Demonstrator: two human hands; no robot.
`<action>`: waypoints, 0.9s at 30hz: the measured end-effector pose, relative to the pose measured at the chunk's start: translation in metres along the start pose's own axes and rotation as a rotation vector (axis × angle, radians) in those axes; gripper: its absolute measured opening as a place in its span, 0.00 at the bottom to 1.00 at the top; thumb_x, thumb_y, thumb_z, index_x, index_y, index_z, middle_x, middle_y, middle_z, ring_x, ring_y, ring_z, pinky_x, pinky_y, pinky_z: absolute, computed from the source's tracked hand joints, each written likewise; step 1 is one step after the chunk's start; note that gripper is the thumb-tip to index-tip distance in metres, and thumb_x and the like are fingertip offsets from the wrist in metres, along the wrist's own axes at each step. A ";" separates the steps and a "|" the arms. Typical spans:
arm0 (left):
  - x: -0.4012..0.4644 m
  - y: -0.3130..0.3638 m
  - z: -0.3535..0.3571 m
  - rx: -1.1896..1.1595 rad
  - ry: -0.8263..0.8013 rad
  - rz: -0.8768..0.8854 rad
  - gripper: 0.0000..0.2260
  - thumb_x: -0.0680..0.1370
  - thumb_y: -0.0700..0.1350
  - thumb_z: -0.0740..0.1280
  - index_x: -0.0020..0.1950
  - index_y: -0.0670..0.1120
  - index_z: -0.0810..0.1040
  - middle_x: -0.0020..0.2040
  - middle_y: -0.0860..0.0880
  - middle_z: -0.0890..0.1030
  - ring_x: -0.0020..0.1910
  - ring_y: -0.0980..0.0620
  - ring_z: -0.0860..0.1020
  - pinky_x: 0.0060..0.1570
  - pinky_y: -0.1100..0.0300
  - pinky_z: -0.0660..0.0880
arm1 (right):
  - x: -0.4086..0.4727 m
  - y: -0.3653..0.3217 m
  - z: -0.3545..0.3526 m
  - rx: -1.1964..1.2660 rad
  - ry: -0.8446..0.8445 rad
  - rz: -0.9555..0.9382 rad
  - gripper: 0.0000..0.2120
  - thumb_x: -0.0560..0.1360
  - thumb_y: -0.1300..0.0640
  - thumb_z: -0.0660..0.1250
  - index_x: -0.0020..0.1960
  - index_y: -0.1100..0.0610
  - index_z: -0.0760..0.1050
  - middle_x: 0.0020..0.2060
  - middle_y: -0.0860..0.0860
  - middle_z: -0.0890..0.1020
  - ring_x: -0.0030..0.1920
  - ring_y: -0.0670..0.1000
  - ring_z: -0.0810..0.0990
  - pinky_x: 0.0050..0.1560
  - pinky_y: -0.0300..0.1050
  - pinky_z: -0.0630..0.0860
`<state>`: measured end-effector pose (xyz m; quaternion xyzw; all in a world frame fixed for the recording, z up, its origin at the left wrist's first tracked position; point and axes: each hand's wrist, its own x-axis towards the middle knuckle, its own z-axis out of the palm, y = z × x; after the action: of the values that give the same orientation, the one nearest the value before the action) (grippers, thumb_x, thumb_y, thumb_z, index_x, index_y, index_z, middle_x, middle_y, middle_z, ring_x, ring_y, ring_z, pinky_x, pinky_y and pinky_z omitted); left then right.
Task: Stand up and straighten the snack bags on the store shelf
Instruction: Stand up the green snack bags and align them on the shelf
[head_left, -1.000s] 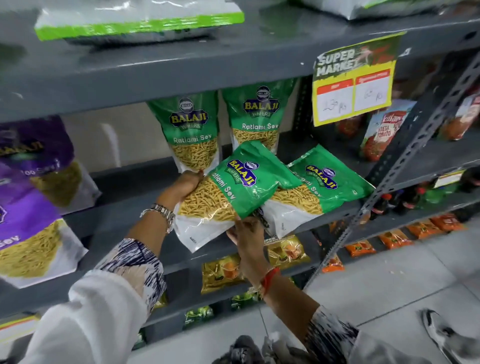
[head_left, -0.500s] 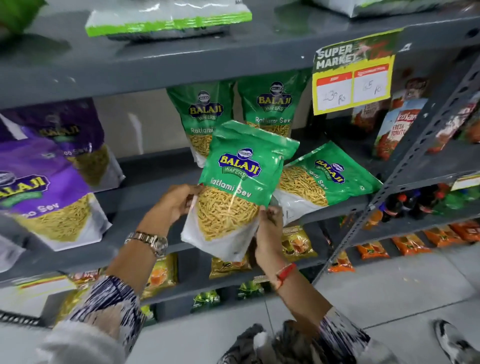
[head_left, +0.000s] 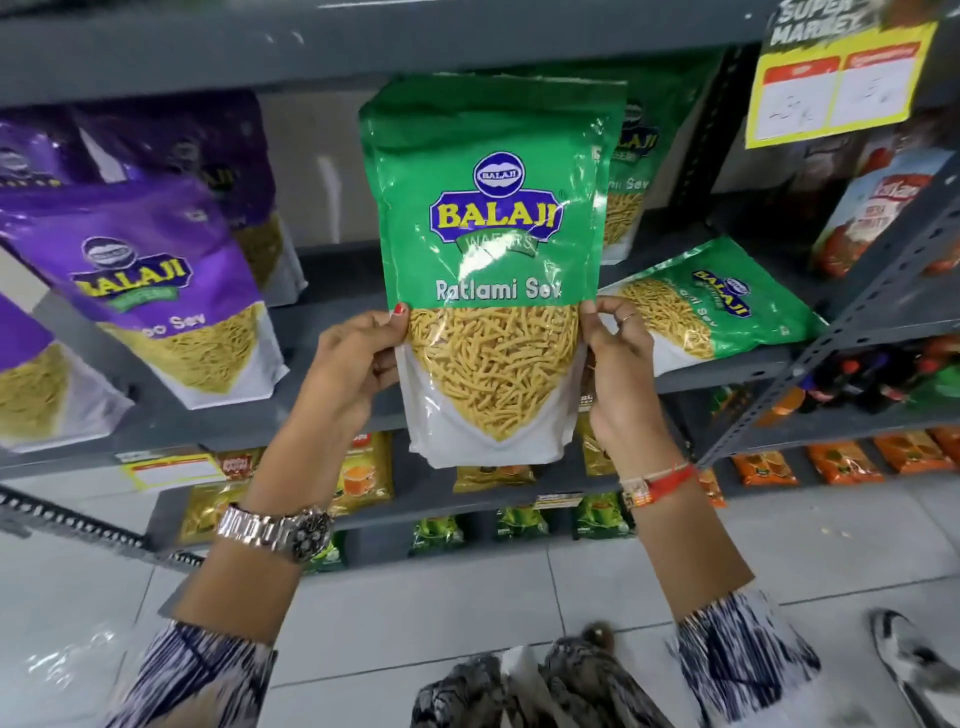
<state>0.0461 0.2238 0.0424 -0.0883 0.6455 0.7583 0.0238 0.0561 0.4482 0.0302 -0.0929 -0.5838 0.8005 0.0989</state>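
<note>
A green Ratlami Sev bag (head_left: 493, 249) hangs upright in front of the grey shelf (head_left: 727, 371), held off it at both side edges. My left hand (head_left: 358, 358) pinches its left edge and my right hand (head_left: 618, 364) pinches its right edge. Another green bag (head_left: 717, 301) lies tipped over on the shelf to the right. Behind the held bag, a further green bag (head_left: 631, 171) stands upright, mostly hidden. Purple sev bags (head_left: 150, 291) lean on the shelf at the left.
A yellow price sign (head_left: 836, 83) hangs from the upper shelf at the right. A slotted upright post (head_left: 852, 317) crosses the right side. Lower shelves hold small yellow, green and orange packets (head_left: 763, 467). Tiled floor lies below.
The green bag has been lifted from a tilted position to upright and closer to the camera. Both hands shifted to grip its side edges.
</note>
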 end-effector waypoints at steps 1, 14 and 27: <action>0.000 0.000 -0.003 -0.009 0.008 0.003 0.14 0.75 0.41 0.65 0.30 0.48 0.81 0.28 0.55 0.83 0.29 0.58 0.79 0.31 0.66 0.78 | 0.001 0.000 0.004 -0.007 -0.012 -0.002 0.09 0.79 0.60 0.60 0.41 0.51 0.72 0.31 0.42 0.82 0.32 0.40 0.79 0.32 0.32 0.74; 0.064 -0.009 -0.010 0.076 0.206 0.075 0.12 0.78 0.33 0.58 0.38 0.46 0.74 0.38 0.48 0.78 0.36 0.54 0.76 0.37 0.63 0.77 | 0.064 0.022 0.052 -0.144 -0.164 0.013 0.04 0.80 0.64 0.56 0.51 0.58 0.68 0.43 0.48 0.79 0.49 0.50 0.77 0.63 0.58 0.72; 0.091 -0.028 -0.006 0.143 0.435 0.064 0.13 0.75 0.32 0.59 0.59 0.37 0.75 0.58 0.37 0.79 0.53 0.41 0.78 0.61 0.45 0.74 | 0.076 0.041 0.056 -0.224 -0.201 0.048 0.10 0.80 0.65 0.56 0.60 0.65 0.67 0.60 0.65 0.77 0.58 0.55 0.76 0.65 0.54 0.71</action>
<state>-0.0389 0.2157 -0.0012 -0.2274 0.6899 0.6741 -0.1338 -0.0342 0.4050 0.0056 -0.0369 -0.6739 0.7378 0.0100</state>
